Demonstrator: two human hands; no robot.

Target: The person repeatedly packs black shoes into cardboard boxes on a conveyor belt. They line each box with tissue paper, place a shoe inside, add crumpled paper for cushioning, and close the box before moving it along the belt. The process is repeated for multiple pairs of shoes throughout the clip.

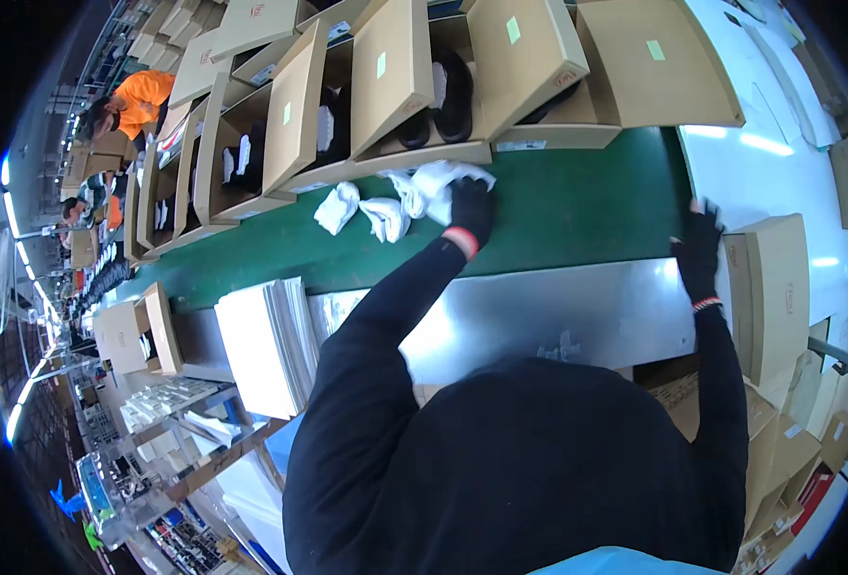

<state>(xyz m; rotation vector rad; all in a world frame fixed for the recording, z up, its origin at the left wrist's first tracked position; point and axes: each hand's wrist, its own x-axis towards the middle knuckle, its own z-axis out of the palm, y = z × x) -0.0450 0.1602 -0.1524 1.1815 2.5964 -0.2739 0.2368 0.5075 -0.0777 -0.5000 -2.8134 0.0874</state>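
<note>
My left hand (472, 209), in a black glove, reaches over the green belt and closes on a crumpled white paper wad (435, 188). Two more wads of white paper, a left one (336, 208) and a middle one (384, 219), lie beside it on the belt. My right hand (700, 251), gloved with bare fingertips, has its fingers apart at the right end of the belt and holds nothing. Close to it stands a brown shoe box (769, 297). Beyond the wads, an open shoe box (424, 153) contains black shoes (453, 96).
Several open shoe boxes with raised lids (385, 67) line the belt's far side. A metal ledge (558, 311) runs along the near side, with a stack of white sheets (266, 345) at its left. A person in orange (143, 99) works far left. A white table (759, 125) adjoins at right.
</note>
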